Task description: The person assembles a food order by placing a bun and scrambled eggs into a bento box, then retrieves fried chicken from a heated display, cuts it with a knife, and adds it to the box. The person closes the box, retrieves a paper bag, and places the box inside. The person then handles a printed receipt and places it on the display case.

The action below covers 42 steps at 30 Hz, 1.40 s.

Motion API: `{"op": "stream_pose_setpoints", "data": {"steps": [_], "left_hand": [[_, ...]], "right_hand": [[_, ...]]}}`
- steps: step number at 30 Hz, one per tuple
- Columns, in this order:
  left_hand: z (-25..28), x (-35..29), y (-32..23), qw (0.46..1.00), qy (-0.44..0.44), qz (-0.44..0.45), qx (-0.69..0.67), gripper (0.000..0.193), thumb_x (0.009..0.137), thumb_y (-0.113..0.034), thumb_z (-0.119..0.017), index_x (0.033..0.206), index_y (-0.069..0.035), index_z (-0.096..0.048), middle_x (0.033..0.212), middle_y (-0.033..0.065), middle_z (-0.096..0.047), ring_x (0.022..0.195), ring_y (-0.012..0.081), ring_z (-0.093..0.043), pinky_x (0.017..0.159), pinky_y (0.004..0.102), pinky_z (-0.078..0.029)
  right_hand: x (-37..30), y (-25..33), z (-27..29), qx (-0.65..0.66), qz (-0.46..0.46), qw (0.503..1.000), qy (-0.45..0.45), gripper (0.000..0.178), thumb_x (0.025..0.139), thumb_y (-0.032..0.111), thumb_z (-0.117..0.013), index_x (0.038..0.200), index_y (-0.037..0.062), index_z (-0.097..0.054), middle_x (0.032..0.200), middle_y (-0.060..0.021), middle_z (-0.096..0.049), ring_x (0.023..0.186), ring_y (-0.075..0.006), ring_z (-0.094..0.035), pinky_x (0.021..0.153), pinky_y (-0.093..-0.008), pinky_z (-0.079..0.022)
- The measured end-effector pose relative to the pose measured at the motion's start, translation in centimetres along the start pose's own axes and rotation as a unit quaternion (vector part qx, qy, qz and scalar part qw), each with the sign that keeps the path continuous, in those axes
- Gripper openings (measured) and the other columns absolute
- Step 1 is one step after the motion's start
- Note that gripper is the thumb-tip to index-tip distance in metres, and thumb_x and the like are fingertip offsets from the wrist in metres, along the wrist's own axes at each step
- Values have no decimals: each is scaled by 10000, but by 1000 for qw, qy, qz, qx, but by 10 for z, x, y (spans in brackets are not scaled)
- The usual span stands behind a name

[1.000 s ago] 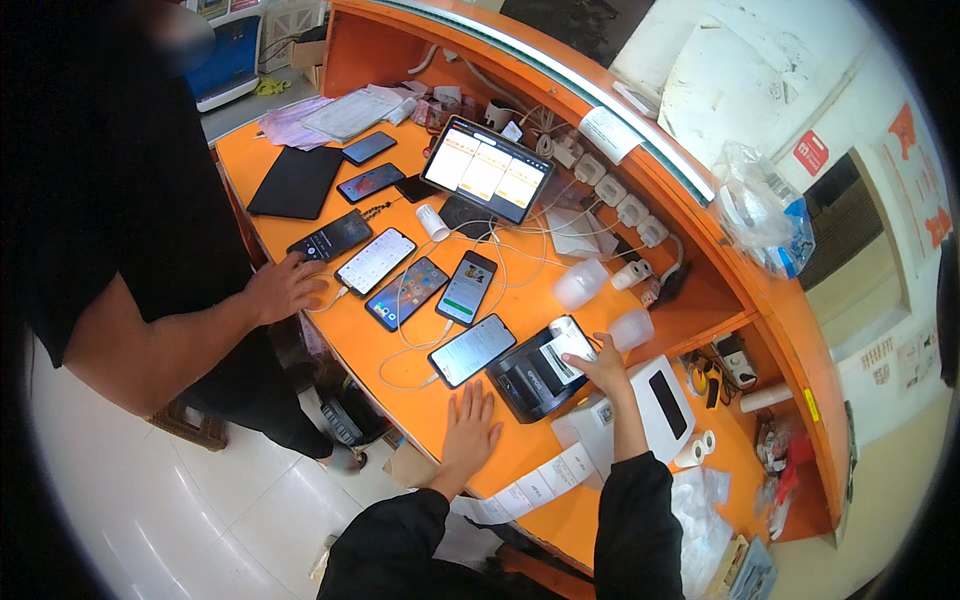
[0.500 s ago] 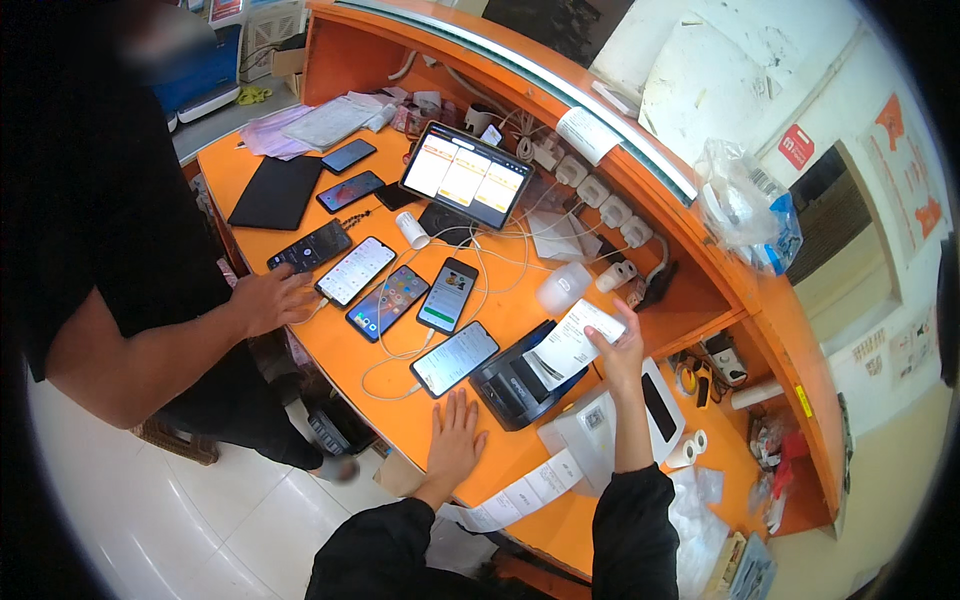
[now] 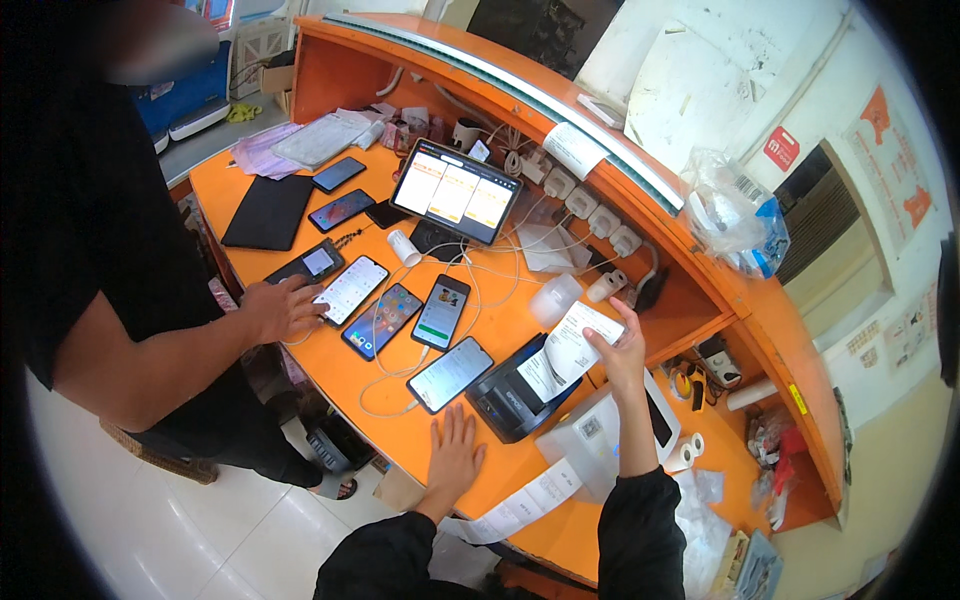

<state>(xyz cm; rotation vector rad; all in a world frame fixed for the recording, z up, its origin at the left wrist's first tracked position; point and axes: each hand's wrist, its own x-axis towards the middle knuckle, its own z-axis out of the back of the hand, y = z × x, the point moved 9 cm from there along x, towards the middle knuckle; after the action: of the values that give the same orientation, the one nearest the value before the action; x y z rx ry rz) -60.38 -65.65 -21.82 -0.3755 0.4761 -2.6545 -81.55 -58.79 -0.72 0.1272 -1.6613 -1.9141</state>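
My right hand (image 3: pixel 622 352) pinches a printed white receipt (image 3: pixel 574 338) above a black receipt printer (image 3: pixel 508 398). The receipt bends, its lower end reaching the printer's top; whether it is still joined to the roll I cannot tell. On the orange tabletop (image 3: pixel 400 440) my left hand (image 3: pixel 456 456) lies flat with its fingers spread, holding nothing. Just beyond those fingers is a lit phone (image 3: pixel 450 374) on a white cable. A white machine (image 3: pixel 585 435) stands right of the printer, with a printed paper strip (image 3: pixel 528 502) running along the table from it.
At the left a person's hand (image 3: pixel 283 308) touches a lit phone (image 3: pixel 350 290). Several more phones lie about, with a tablet (image 3: pixel 456 192) standing behind them. Loose cables (image 3: pixel 478 265) run to plugs (image 3: pixel 578 202) along the shelf. A plastic bag (image 3: pixel 735 215) hangs at the right.
The receipt in my right hand has curled over more. The other person's hand has moved from the dark phone toward the lit one beside it. My left hand stays flat.
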Motion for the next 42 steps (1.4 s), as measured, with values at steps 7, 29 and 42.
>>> {"op": "stream_pose_setpoints", "data": {"steps": [7,29,42], "left_hand": [[-3,-1,0,1000,0,-2,3,579,925,-387,-388,1361,-9,-339,1470,220,-184,1379,350,-133,1092,520,-112],[-4,-1,1,1000,2,-2,21,565,928,-379,-365,1369,-26,-340,1473,219,-189,1378,334,-153,1095,510,-134],[-1,-1,0,1000,-9,-3,3,635,915,-367,-412,1429,-50,-219,1485,206,-156,1379,340,-144,1092,514,-126]], "right_hand": [[-3,23,-3,12,10,1000,6,571,763,-69,-656,1265,1,-391,1053,-154,-589,949,-194,-607,798,-294,-518],[-15,48,5,-18,14,1000,5,567,780,-28,-658,1278,23,-391,1021,-140,-610,921,-183,-617,784,-284,-515],[-20,102,26,-97,81,992,-17,534,778,-20,-649,1253,52,-417,885,-104,-659,822,-138,-627,726,-242,-484]]}}
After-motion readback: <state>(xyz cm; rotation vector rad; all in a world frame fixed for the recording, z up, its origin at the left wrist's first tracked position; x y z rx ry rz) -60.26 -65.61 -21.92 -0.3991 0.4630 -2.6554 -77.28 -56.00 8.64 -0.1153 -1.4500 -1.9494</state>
